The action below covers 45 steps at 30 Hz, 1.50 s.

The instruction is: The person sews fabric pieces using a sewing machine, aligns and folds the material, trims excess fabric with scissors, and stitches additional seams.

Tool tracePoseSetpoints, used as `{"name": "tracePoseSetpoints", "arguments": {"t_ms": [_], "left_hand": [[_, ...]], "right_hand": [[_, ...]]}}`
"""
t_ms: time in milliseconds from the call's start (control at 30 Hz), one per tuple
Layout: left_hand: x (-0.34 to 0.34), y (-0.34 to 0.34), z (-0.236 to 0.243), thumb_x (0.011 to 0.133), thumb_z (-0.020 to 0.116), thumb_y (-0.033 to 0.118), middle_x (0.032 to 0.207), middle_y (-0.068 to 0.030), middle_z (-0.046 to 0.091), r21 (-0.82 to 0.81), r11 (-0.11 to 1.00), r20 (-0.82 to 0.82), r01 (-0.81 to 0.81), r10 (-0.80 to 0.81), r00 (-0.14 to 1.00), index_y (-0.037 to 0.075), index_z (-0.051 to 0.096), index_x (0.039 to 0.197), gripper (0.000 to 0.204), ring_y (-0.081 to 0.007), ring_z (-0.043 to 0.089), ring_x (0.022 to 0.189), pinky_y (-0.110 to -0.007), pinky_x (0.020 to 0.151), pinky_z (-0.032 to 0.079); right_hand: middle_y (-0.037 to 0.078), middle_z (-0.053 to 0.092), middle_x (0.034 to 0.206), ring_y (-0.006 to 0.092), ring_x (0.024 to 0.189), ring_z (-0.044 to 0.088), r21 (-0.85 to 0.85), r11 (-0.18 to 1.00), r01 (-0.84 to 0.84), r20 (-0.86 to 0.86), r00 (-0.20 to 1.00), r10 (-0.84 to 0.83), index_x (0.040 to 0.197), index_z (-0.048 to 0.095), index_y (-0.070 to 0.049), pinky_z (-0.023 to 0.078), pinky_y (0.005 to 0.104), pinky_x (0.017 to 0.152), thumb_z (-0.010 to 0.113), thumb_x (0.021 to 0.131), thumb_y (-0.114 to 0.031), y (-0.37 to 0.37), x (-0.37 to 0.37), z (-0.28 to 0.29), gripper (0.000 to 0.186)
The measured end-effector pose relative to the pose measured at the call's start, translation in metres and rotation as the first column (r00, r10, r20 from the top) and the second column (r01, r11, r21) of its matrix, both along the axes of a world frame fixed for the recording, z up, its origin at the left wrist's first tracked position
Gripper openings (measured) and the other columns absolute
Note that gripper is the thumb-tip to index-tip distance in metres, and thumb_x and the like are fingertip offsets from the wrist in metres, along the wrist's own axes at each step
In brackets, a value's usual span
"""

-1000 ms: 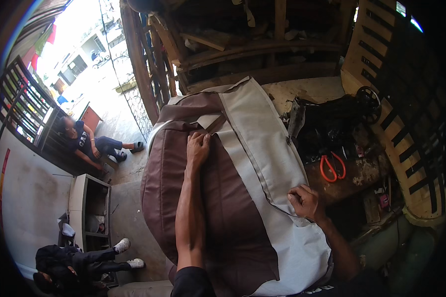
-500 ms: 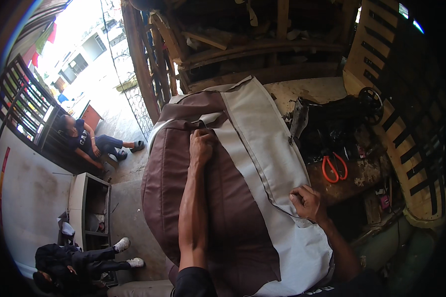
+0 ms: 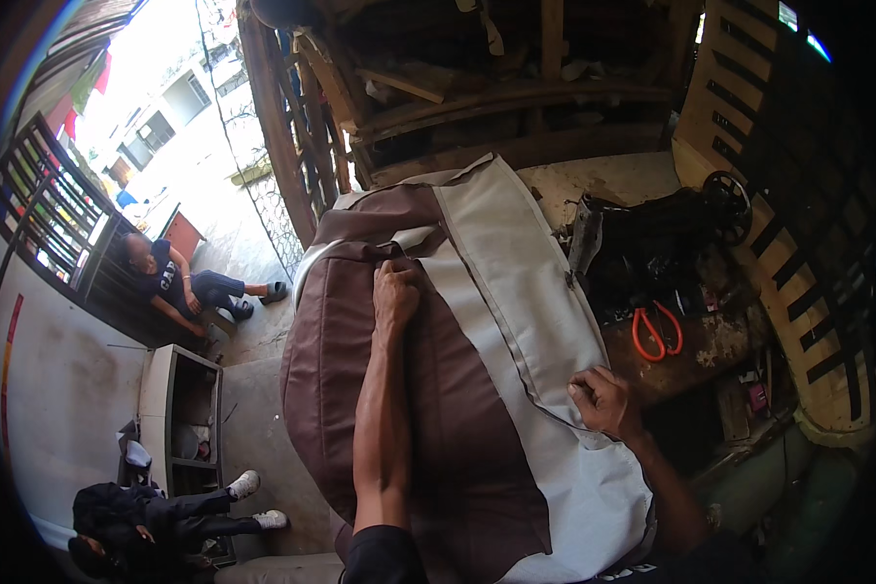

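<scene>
Shifted since the earlier frame: our left hand [image 3: 396, 297], slightly rightward; pale flap [image 3: 417, 237] above it, narrower to view. Our left fingers were closed on a brown edge of the cover [image 3: 467, 399], which lay spread before us, left of the sewing machine [image 3: 642, 238]. Done, by our judgement: brown panels seamed and joined to pale strips. Remaining, as far as we could see: pale edges lying loose. Our right hand [image 3: 605, 401] rested on the pale cloth, fingers curled; whether they gripped it, we could not tell. Room: one person in black [image 3: 117, 516]; another in navy [image 3: 170, 277], seated; white open-fronted cabinet [image 3: 154, 409]; grey floor [image 3: 253, 414]; timber rack [image 3: 516, 102], behind; worn brown counter [image 3: 686, 362], which carried the black machine and red-handled scissors [image 3: 637, 333]; pale slotted board [image 3: 827, 419], far right.
</scene>
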<state>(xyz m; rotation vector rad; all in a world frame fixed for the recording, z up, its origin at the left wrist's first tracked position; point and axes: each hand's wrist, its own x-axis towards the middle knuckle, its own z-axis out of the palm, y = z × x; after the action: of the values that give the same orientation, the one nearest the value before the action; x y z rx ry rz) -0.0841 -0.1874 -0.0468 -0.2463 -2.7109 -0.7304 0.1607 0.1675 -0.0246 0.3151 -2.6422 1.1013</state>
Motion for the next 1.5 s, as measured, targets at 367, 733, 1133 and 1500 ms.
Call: {"name": "tracePoseSetpoints", "arguments": {"t_ms": [367,733,1133,1500], "left_hand": [[0.006,0.005,-0.004,0.077,0.061,0.007,0.104,-0.0156,0.063,0.064,0.998,-0.123,-0.02,0.027,0.992,0.013,0.08,0.087,0.022,-0.0374,0.058,0.104,-0.045,0.094,0.05],[0.025,-0.008,0.0,0.087,0.061,0.016,0.098,-0.0159,0.065,-0.146,0.989,-0.128,-0.019,0.0,0.992,0.009,0.075,0.096,0.018,-0.0371,0.06,0.102,-0.05,0.089,0.047],[0.21,0.106,0.061,0.108,0.058,0.037,0.097,-0.0094,0.067,0.614,0.772,0.329,-0.163,-0.063,0.942,-0.003,0.062,0.115,0.041,-0.0217,0.062,0.085,-0.035,0.078,0.049],[0.182,-0.024,0.044,0.105,0.058,0.029,0.082,-0.0047,0.06,0.264,0.903,0.314,-0.339,0.252,0.915,-0.005,0.06,0.094,0.036,-0.0152,0.048,0.074,-0.036,0.071,0.045]], "right_hand": [[0.006,0.068,0.086,0.0289,0.076,0.07,0.009,1.0,0.012,0.006,1.0,-0.012,0.094,0.069,-0.01,0.056,0.04,0.068,0.071,0.092,-0.019,-0.005,0.001,0.001,0.009],[0.012,0.064,0.101,0.0271,0.094,0.07,-0.135,0.967,0.217,-0.071,0.971,-0.228,0.109,0.069,-0.004,0.056,0.0374,0.08,0.071,0.093,-0.011,0.01,0.055,0.03,0.017],[0.015,0.074,0.112,0.0246,0.115,0.067,-0.289,0.661,0.693,0.73,0.606,-0.315,0.122,0.068,-0.002,0.05,0.0376,0.1,0.069,0.096,-0.055,0.019,0.137,-0.003,0.059],[0.004,0.07,0.093,0.0093,0.089,0.062,-0.843,0.112,0.526,0.5,0.689,0.524,0.111,0.071,-0.002,0.049,0.0294,0.08,0.067,0.102,-0.041,0.017,0.14,0.031,0.041]]}}
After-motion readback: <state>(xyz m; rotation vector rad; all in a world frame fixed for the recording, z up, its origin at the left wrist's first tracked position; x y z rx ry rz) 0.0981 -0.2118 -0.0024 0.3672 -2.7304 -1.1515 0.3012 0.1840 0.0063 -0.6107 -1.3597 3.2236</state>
